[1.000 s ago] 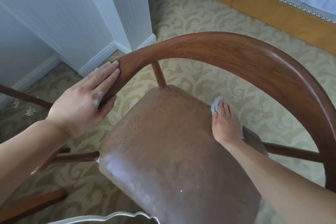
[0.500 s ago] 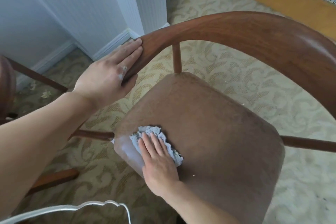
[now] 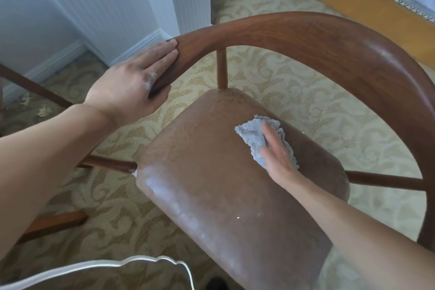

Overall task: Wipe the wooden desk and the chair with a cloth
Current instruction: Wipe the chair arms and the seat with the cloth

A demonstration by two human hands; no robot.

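While half a second ago the cloth (image 3: 255,139) sat at the seat's near-left corner, the right hand (image 3: 276,150) now presses it flat, fingers spread, toward the far right of the chair (image 3: 306,30) seat. The left hand (image 3: 131,87) stays wrapped on the armrest. Seat wiping looks nearly covered; the table isn't in view.

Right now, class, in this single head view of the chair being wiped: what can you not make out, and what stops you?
- Wooden desk: not in the head view.
- Cloth: partly covered by the right hand, so its full extent is hidden.
- Right hand's fingers: motion-blurred.
- Chair's curved rail: right end cut off by the frame edge.
- Seat: near corner cut off by the bottom edge.
- Left hand: palm hidden against the rail.
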